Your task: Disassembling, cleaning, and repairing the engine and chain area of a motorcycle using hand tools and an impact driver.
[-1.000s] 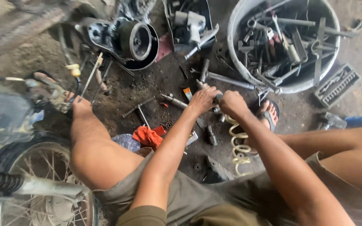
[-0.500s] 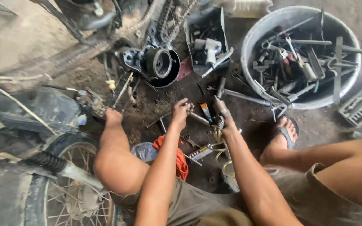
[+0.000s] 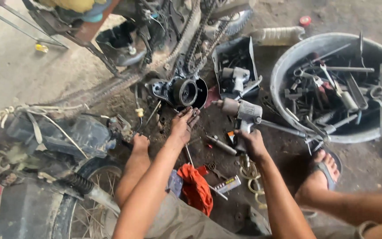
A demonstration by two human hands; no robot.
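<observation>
Right hand [image 3: 250, 144] grips pneumatic impact wrench [image 3: 242, 114] by its handle, mid-floor. Left hand [image 3: 183, 124] open, fingers spread, just near engine housing [image 3: 183, 91]. Risk: wrench slipping onto the left hand's fingers.

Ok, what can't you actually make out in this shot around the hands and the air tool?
Head view only:
- Left hand: whatever it holds is too small to name.
- Air tool: its grip is covered by the right hand.
- Tub of tools: cut off by the right edge.
</observation>
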